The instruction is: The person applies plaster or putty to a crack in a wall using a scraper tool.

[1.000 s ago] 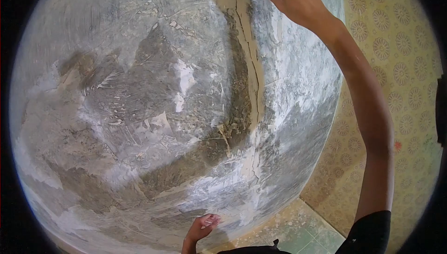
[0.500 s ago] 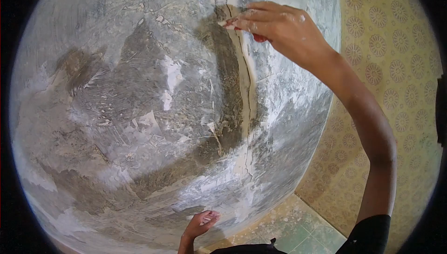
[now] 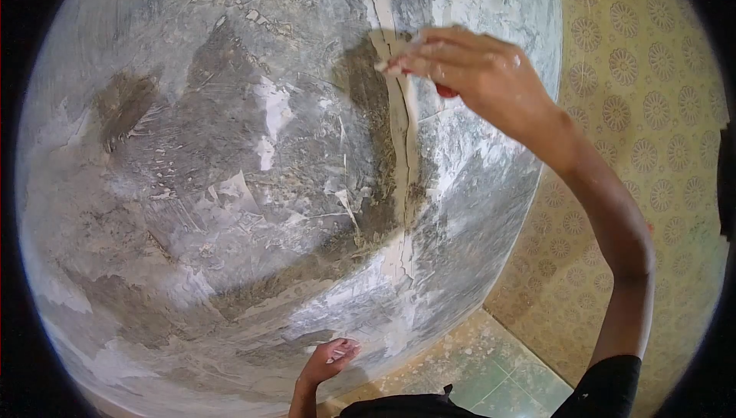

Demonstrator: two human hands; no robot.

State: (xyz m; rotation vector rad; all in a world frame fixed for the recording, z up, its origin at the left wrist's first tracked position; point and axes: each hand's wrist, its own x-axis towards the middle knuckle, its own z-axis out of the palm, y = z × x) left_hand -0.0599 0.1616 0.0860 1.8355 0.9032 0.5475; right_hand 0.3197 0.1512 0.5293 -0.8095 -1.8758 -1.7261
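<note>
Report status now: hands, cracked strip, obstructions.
Right hand at cracked strip, gripping partly red object, mostly hidden. Left hand low near wall, grip unclear. Nothing visible blocks strip below right hand.

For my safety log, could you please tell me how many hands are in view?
2: the right hand at the cracked plaster strip, and the left hand low in the picture, in front of the patchy grey wall. No others appear.

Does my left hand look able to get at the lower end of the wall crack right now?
Probably yes: the left hand is below the crack's lower end, nothing visible blocks the way, and the right hand is higher up.
</note>
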